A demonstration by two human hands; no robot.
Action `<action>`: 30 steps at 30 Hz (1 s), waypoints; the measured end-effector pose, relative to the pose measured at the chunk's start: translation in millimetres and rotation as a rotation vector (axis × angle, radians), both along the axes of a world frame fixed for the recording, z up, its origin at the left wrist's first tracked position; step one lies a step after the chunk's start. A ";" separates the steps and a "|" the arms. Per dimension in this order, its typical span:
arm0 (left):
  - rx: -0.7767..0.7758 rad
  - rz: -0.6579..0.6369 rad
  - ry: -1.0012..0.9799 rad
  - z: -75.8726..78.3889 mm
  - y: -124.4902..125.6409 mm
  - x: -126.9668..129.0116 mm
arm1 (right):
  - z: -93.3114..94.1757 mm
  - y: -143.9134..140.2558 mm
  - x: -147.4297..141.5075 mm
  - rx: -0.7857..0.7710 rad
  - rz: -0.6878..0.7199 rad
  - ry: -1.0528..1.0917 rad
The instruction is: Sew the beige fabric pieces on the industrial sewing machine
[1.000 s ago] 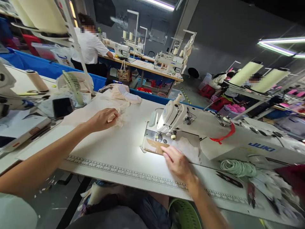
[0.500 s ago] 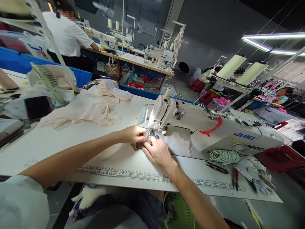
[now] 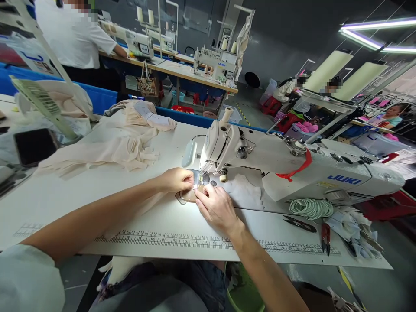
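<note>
So we've got both hands right up at the needle end of the white sewing machine (image 3: 260,160), on the white table (image 3: 162,216). The thing we're working is a small tan piece (image 3: 189,196), flat and kind of cardboard-coloured, lying on the machine bed just in front of the presser foot; it looks stiff, with a rounded near edge, and most of it is covered by our fingers, so we can't make out its full shape. Our left hand (image 3: 177,179) is curled, fingertips bunched together and pinching at the piece's far edge next to the foot. Our right hand (image 3: 217,208) lies flat-ish on the piece's right side, fingers close together pressing down. Off to the left sits a heap of pale peach fabric (image 3: 110,149), well apart from the hands. On the right, near the machine base, there's a coil of light green cord (image 3: 310,208), black snips (image 3: 299,224) and red-handled pliers (image 3: 325,236). A printed ruler (image 3: 169,238) runs along the table's near edge.
</note>
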State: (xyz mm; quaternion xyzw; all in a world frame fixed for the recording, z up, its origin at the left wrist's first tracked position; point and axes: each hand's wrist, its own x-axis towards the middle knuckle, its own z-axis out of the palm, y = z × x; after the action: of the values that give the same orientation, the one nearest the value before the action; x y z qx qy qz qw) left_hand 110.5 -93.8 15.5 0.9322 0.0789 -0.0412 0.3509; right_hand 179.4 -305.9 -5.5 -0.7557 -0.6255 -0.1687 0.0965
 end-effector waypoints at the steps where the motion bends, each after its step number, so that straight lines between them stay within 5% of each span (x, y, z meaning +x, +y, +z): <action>1: -0.005 -0.010 0.001 1.8 -0.1 -0.4 | 0.0 -0.3 -0.1 0.006 0.001 0.008; 25: -0.031 -0.045 0.067 3.5 2.2 4.6 | 0.9 1.4 -2.9 0.027 -0.020 0.042; 30: 0.177 -0.020 -0.035 9.3 -7.0 -3.3 | 2.9 3.8 -3.5 -0.005 -0.017 0.030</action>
State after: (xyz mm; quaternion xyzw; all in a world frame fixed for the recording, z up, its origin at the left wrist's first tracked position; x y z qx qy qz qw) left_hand 107.2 -100.7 24.8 0.9608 0.0666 -0.0211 0.2683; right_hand 175.9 -302.2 -2.6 -0.7638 -0.6177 -0.1567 0.1024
